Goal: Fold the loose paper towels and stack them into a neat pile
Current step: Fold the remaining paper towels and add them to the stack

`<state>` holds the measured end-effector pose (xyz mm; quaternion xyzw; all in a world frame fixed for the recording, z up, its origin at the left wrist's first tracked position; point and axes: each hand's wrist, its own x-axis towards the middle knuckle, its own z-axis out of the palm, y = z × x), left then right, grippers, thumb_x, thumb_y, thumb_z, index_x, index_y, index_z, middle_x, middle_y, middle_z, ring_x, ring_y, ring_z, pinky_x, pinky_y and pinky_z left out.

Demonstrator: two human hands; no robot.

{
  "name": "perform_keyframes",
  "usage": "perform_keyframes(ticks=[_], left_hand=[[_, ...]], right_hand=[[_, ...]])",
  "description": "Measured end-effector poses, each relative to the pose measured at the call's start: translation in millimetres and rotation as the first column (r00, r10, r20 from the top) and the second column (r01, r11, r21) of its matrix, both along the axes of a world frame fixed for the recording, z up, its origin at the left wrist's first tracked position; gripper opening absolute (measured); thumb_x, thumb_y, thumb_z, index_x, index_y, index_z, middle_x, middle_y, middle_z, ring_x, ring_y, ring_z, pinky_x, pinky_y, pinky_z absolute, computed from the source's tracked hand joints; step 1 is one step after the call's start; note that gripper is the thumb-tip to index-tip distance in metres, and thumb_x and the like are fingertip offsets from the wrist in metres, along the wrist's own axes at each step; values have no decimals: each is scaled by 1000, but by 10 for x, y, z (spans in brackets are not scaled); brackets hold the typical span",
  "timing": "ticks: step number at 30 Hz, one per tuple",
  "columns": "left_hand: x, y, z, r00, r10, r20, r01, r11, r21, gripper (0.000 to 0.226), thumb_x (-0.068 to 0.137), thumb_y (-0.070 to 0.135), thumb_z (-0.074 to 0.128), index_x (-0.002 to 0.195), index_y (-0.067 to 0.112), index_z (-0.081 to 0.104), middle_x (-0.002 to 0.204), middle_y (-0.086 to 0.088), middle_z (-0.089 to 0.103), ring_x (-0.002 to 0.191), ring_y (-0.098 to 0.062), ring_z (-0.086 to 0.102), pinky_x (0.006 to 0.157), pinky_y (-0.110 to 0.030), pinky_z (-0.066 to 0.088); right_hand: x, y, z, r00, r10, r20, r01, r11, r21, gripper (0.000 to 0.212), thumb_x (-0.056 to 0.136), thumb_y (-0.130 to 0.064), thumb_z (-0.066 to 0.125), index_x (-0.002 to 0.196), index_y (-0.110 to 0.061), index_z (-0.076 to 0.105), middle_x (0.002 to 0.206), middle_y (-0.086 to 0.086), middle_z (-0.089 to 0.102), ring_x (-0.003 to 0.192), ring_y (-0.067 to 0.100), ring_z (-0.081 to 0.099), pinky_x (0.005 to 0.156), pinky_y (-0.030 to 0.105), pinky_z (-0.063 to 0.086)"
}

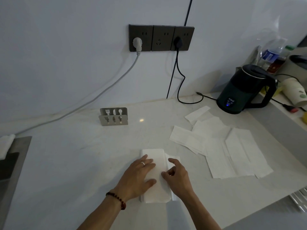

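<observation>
A pile of folded white paper towels (157, 156) lies on the pale counter near its front edge. My left hand (138, 175) rests flat on the top sheet, fingers spread, a ring on one finger and a bead bracelet on the wrist. My right hand (178, 177) sits at the pile's right side, its thumb and fingers pinching the edge of a towel that is partly turned over. Several loose, unfolded paper towels (232, 150) overlap each other to the right.
A metal napkin holder (113, 117) stands behind the pile. A dark electric kettle (244, 90) sits at the back right, with bottles (272, 53) and a paper cup (294, 92) beyond it. Cables (180, 83) run down from wall sockets (161, 38). A metal sink edge (15, 163) lies at left.
</observation>
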<state>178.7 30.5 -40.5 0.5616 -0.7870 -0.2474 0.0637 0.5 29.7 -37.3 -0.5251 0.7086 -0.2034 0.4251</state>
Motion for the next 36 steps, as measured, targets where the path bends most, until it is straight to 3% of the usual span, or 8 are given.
perform_keyframes(ticks=[3, 7, 14, 17, 21, 24, 28, 36], left_hand=[[-14, -12, -22, 991, -105, 87, 103, 994, 21, 71, 92, 55, 50, 152, 27, 24, 162, 10, 10, 149, -8, -5, 118, -29, -7], [-27, -37, -48, 974, -174, 145, 162, 983, 91, 83, 87, 60, 54, 154, 28, 16, 163, 8, 0, 149, -11, -11, 119, -37, -9], [-43, -89, -85, 961, -208, 185, 185, 974, 133, 94, 81, 65, 58, 154, 31, 10, 163, 6, -6, 148, -14, -16, 117, -43, -12], [-44, -102, -99, 964, -194, 180, 171, 976, 134, 92, 80, 67, 57, 153, 33, 12, 163, 8, -4, 148, -14, -15, 116, -43, -14], [-134, -177, -34, 978, -101, 184, 106, 994, -16, 65, 92, 61, 28, 149, 29, 31, 160, 4, 20, 149, -14, 4, 117, -39, -14], [-352, -303, 47, 988, -77, 132, 88, 993, -81, 82, 81, 61, 2, 144, 24, 39, 153, 3, 35, 146, -14, 18, 121, -37, -1], [-722, -523, 70, 990, -84, 111, 94, 991, -93, 49, 100, 44, 31, 143, 22, 41, 151, 2, 38, 144, -14, 21, 119, -34, 4], [-1150, -933, -48, 956, -27, 293, 21, 1000, 24, 51, 99, 38, 41, 146, 18, 34, 156, -5, 27, 147, -21, 14, 121, -44, 4]], right_hand=[[12, 9, -14, 997, 32, -65, -33, 999, -19, 56, 86, -26, 66, 138, -27, 43, 81, -10, 62, 75, 5, 60, 60, 13, 42], [7, 24, -11, 990, 73, -123, -77, 997, -28, 54, 88, -25, 64, 137, -27, 44, 76, -13, 59, 69, 3, 58, 56, 10, 41], [-53, 8, -98, 973, 109, -202, -118, 993, -31, 41, 84, -36, 68, 123, -32, 56, 84, -16, 58, 76, 7, 58, 71, 16, 48], [-88, 1, -127, 977, 104, -188, -115, 992, -50, 42, 85, -38, 67, 124, -33, 54, 84, -16, 58, 76, 7, 59, 69, 15, 46], [-230, -47, -137, 985, 40, -170, -57, 993, -102, 32, 90, -34, 62, 121, -25, 59, 89, -14, 60, 79, 4, 58, 70, 13, 45], [-474, -175, -105, 976, -6, -217, -24, 990, -137, 25, 90, -29, 62, 114, -22, 63, 95, -11, 62, 79, 3, 58, 69, 12, 42], [-854, -395, -106, 947, -48, -319, -13, 982, -186, 24, 91, -24, 61, 113, -18, 66, 107, -4, 65, 90, 10, 61, 79, 20, 46], [-1120, -1115, -192, 821, 119, -558, -308, 916, -258, 26, 89, -24, 62, 112, -13, 68, 114, 3, 66, 103, 23, 61, 84, 34, 53]])
